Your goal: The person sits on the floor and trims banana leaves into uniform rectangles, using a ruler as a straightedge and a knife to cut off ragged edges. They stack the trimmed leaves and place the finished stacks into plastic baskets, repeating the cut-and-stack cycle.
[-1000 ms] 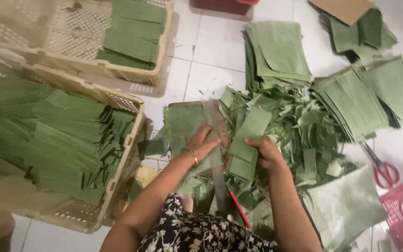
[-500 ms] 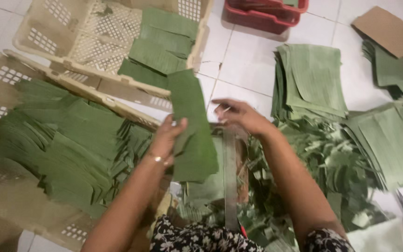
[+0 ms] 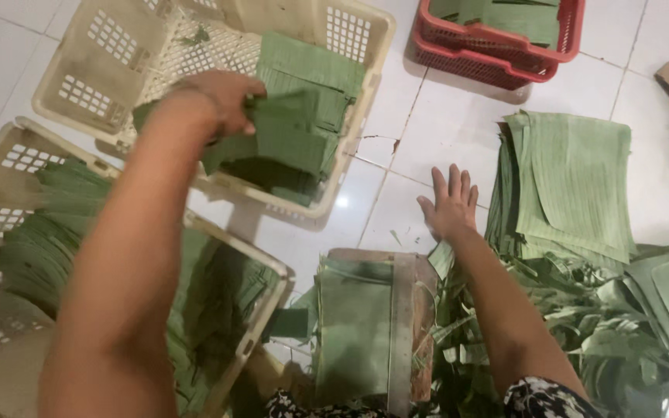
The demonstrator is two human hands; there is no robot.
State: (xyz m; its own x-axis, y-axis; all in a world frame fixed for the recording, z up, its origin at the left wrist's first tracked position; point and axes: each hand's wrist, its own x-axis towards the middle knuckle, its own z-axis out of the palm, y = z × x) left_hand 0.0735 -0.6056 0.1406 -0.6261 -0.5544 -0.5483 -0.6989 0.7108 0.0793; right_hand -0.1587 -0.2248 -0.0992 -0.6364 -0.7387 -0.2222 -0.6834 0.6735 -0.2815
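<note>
Left hand point(image 3: 222, 101), grip closed on cut leaf strips point(image 3: 272, 131), has carried them over the far basket point(image 3: 365, 46); right hand point(image 3: 451, 205) now flat, empty, on floor point(image 3: 396, 193).

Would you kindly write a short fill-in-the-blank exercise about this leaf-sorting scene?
1. The left hand holds a bundle of cut leaves over a ____ coloured basket.
2. The right hand rests flat on the white ____.
3. The basket at the top is ____.

Missing words: cream; floor; red
</note>
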